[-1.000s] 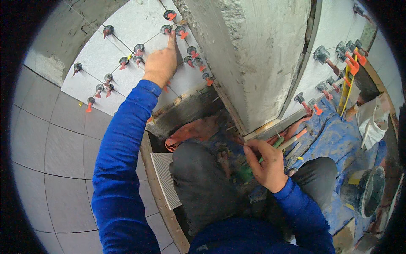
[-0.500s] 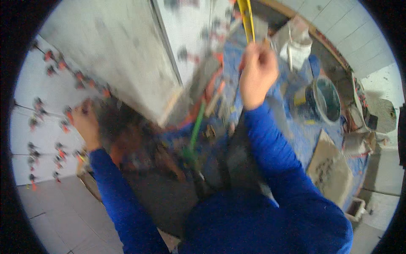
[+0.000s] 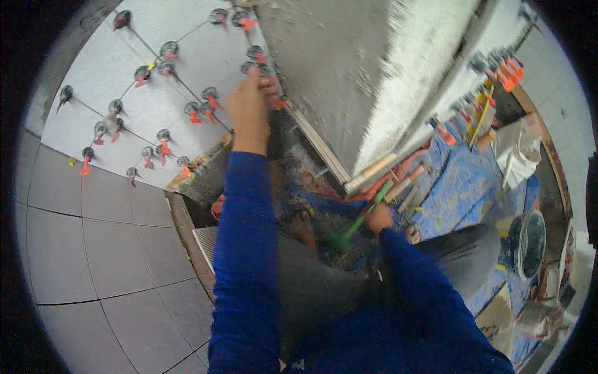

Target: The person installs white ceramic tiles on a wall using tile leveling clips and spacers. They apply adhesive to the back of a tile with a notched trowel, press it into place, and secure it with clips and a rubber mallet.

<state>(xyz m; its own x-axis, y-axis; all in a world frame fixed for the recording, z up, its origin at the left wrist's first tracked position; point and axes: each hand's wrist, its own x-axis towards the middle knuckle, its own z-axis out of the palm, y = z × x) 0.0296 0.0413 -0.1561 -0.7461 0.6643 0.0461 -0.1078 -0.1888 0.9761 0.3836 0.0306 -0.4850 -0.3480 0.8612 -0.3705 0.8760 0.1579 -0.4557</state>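
Note:
My left hand (image 3: 249, 115) is raised at the edge of a white wall tile (image 3: 199, 62). Its fingers are bent round a tile levelling clip (image 3: 250, 67), one of several black clips with orange-red tabs along the joints; the grip is partly hidden. Low in the middle, my right hand (image 3: 379, 219) is closed at the green handle of a mallet-like tool (image 3: 358, 224). The handle shows above and below the fist, and the green head lies near the ground. Motion blurs the fingers somewhat.
A rough grey wall corner (image 3: 336, 81) with wooden strips at its foot juts between my hands. At right are yellow pliers (image 3: 479, 115), a white sack (image 3: 518, 149) and a dark bucket (image 3: 529, 244) on a blue sheet (image 3: 439, 177). Grey floor tiles (image 3: 59, 249) lie left.
My right hand has come down from beside the yellow pliers to the green tool. The view has swung round, and my left hand is still among the clips at the tile edge.

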